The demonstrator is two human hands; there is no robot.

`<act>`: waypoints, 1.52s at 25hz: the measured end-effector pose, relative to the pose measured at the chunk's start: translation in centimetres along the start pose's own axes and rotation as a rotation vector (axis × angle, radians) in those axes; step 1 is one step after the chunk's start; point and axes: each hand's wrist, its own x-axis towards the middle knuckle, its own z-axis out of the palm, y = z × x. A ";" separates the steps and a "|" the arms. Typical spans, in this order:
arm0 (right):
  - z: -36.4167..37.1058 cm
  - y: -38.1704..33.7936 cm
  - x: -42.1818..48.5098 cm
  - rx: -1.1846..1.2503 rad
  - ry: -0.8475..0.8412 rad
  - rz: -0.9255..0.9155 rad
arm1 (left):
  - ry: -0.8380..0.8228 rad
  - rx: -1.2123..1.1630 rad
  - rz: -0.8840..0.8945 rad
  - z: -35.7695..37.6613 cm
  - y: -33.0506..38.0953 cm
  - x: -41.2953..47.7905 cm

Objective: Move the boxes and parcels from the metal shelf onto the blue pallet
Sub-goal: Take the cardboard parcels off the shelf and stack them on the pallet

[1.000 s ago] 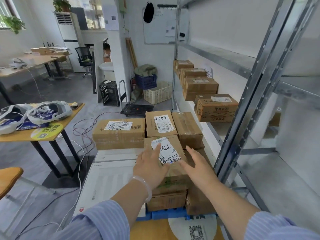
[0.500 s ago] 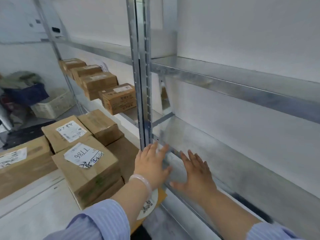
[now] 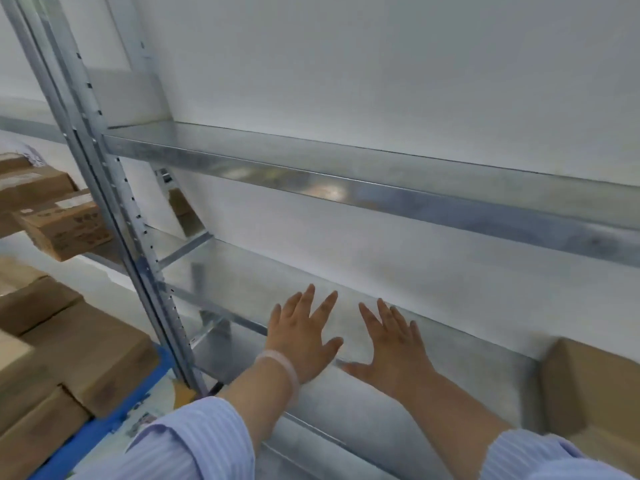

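My left hand [image 3: 302, 336] and my right hand [image 3: 393, 344] hover side by side over the bare middle level of the metal shelf [image 3: 242, 282], fingers spread, holding nothing. A brown cardboard box [image 3: 595, 393] sits on that same level at the far right, partly cut off by the frame edge. Stacked brown boxes [image 3: 86, 355] rest on the blue pallet [image 3: 152, 382] at the lower left. More boxes [image 3: 65, 226] stand on the shelf bay to the left, behind the upright post.
A perforated steel upright post [image 3: 114, 209] divides the two shelf bays. An upper shelf level [image 3: 346, 174] runs across above my hands. A white wall [image 3: 381, 81] backs the rack.
My view has swung right, from the pallet stack to the shelf bay. Both hands left the top box on the pallet and moved over the shelf; the box at far right came into view.
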 end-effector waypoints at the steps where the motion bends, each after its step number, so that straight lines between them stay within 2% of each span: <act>1: -0.9 3.4 -1.1 -0.009 0.008 0.056 | -0.019 -0.007 0.038 0.7 3.2 0.4; 6: -4.0 19.4 -8.1 -0.011 0.040 0.340 | -0.115 -0.085 0.261 4.3 19.7 2.0; 9: -4.3 25.6 -12.5 0.006 0.006 0.466 | -0.185 -0.159 0.336 6.1 27.4 1.8; 13: -5.1 31.4 -16.6 0.052 0.006 0.576 | -0.292 -0.114 0.365 8.2 34.6 1.5; 17: -4.8 33.7 -18.2 0.057 0.018 0.589 | -0.402 -0.090 0.372 9.3 38.4 2.3; 21: -3.9 34.3 -18.9 0.002 -0.005 0.537 | -0.443 -0.010 0.402 10.8 39.7 1.8; 25: -3.6 33.3 -17.7 -0.022 0.017 0.453 | -0.366 -0.048 0.342 10.8 37.9 1.4; 28: -3.0 31.7 -15.6 0.068 0.023 0.387 | -0.319 -0.124 0.236 10.2 35.2 1.4; 30: -2.6 30.8 -14.0 0.215 0.017 0.369 | -0.306 -0.183 0.164 10.3 33.2 1.3; 33: -1.8 29.7 -12.6 0.487 -0.026 0.384 | -0.330 -0.372 0.060 11.3 31.0 1.0; 36: -1.0 28.1 -11.3 0.728 -0.113 0.386 | -0.344 -0.744 -0.031 12.3 29.5 0.8; 38: -0.7 26.6 -10.2 0.789 -0.113 0.376 | -0.315 -0.917 -0.083 12.4 28.3 0.5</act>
